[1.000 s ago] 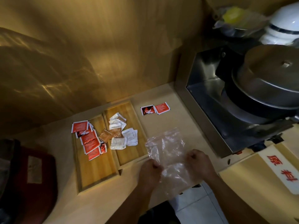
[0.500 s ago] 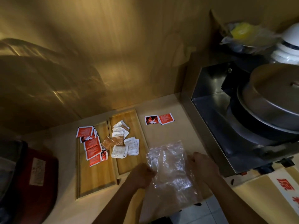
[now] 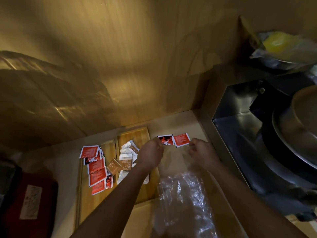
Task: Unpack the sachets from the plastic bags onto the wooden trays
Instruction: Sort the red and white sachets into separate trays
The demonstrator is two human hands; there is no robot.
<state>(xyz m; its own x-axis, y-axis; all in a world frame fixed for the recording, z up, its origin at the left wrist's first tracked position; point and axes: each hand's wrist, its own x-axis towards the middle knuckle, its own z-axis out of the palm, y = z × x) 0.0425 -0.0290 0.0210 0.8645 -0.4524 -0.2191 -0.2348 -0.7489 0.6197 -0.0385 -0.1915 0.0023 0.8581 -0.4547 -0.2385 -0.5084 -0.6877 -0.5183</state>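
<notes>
Bag [image 3: 181,200] stretched flat on counter [image 3: 178,121], edge pinched in both closed grips: left hand [image 3: 151,155], right hand [image 3: 203,154].

Pretty dim corner, warm yellowish light. The wall [image 3: 120,57] is wood-look paneling with a bright patch in the middle and streaky reflections on the left side. Below it sits a pale counter [image 3: 181,122]. On the right there's a steel unit [image 3: 240,134] holding a big metal pan [image 3: 301,127]. Up in the top right corner, a bowl [image 3: 281,60] with something yellow wrapped in plastic. Bottom left, a dark red box [image 3: 30,203] with a label.
</notes>
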